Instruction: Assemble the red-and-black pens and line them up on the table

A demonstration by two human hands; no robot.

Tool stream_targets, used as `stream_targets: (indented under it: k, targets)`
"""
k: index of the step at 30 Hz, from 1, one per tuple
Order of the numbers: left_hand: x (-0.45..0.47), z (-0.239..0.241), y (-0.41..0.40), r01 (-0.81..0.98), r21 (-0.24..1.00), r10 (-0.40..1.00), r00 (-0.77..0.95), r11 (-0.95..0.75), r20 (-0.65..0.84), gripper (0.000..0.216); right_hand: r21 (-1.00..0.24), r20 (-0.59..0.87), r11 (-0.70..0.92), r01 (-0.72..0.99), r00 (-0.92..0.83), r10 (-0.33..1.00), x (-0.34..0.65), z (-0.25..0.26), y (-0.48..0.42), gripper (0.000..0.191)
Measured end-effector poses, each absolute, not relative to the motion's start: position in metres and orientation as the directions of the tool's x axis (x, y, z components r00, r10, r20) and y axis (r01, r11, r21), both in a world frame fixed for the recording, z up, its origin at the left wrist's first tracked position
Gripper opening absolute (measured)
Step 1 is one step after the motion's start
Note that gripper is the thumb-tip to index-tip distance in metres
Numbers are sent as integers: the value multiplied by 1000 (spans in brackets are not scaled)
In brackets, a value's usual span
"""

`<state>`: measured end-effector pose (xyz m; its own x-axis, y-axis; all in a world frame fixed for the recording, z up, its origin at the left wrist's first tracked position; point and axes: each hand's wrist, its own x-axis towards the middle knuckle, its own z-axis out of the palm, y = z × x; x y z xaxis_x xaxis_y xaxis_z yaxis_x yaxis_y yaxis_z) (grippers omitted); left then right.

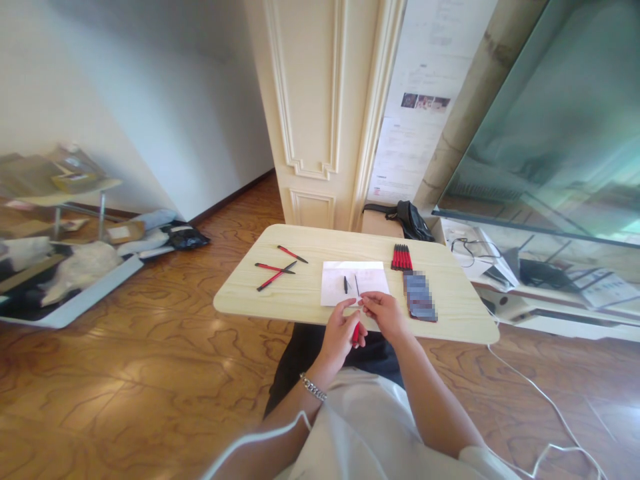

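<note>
My left hand [341,333] is curled around a red pen barrel [356,335] at the near edge of the table. Close beside it, my right hand [384,312] has its thumb and forefinger pinched together over the paper's near edge; whatever is between them is too small to make out. In front of both hands lies a white sheet of paper [330,273]. On it rest a short black pen part [345,285] and a thin dark pen refill [357,285], with a tiny piece between them that I cannot identify.
Several red-and-black pens [401,257] lie side by side at the right, behind a blurred-out phone-like rectangle [420,297]. Three loose pens [293,254] lie on the left of the pale table [245,290]. A black bag [413,220] sits behind it. A white cable [545,393] crosses the floor.
</note>
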<state>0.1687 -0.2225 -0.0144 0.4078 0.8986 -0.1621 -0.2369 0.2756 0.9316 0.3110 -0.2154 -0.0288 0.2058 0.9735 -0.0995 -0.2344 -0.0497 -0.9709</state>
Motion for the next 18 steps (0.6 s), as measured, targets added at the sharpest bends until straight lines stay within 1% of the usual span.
stream_targets:
  k: [5,7,8,9,11,13,15,18]
  targets:
    - [169,-15,-222,-226,937,910,380,267,-168,56,-999,-19,-6,-44,297,955,336,-35,-180,33]
    - [169,-17,-221,-227,937,912,375,266,-168,55,-996,16,-12,89,308,951,341,-37,-169,29]
    - [169,-18,-220,-229,936,912,375,267,-168,55,-983,42,-17,183,314,949,342,-38,-165,27]
    - [169,-19,-220,-233,935,911,376,268,-168,56,-956,78,-21,292,323,943,341,-39,-161,25]
    - [168,-22,-218,-238,933,910,379,271,-167,56,-860,173,-27,509,341,924,338,-40,-158,23]
    - [167,-25,-217,-240,932,910,378,271,-167,56,-758,253,-24,651,328,910,334,-41,-157,24]
    - [166,-27,-216,-241,933,912,375,268,-165,55,-691,274,-27,722,296,915,331,-41,-158,24]
    - [166,-28,-216,-243,933,913,373,266,-164,54,-633,255,-41,773,259,932,329,-42,-158,24]
